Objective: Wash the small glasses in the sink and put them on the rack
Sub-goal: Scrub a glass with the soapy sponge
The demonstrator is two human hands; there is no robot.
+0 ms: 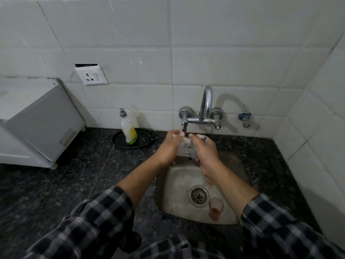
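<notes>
You held both arms stretched forward, checked sleeves pushed up to mid-forearm. Your left hand (169, 146) and right hand (204, 152) met close together, backs facing up, fingers curled inward toward each other around something between them. White foam clung to your fingertips (176, 135).

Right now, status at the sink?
Both hands, left hand and right hand, on a soapy glass under the tap. One dirty glass waiting by the drain. Rack not in view.
</notes>
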